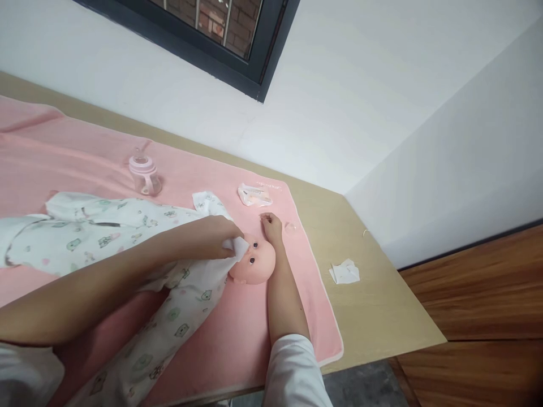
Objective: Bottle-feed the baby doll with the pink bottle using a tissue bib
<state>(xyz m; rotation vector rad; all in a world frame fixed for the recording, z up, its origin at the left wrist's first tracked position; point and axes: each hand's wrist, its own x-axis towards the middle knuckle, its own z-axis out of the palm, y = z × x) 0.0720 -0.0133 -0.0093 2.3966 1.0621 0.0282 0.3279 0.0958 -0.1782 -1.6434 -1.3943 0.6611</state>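
Sleeves nearest, two, white, one on each forearm. Left hand (214,237) pinching one folded white wipe (238,246) and pressing it against the face of one doll (253,261), lying on its back on the pink towel (237,333), head toward the right. Right hand (272,228) resting loosely open just behind the doll's head, fingertips touching the towel, gripping nothing. Doll wearing one white printed sleepsuit (97,232), spreading leftward across the towel. Lying farther right on the bare wooden table (382,305): one crumpled white tissue (344,272). Sitting beyond the hands: one small wipe packet (254,194), contents too small to tell. Standing farther left: one clear baby bottle (145,174) with a pink cap, looking empty. One dark-framed window (237,39) showing in the far wall.
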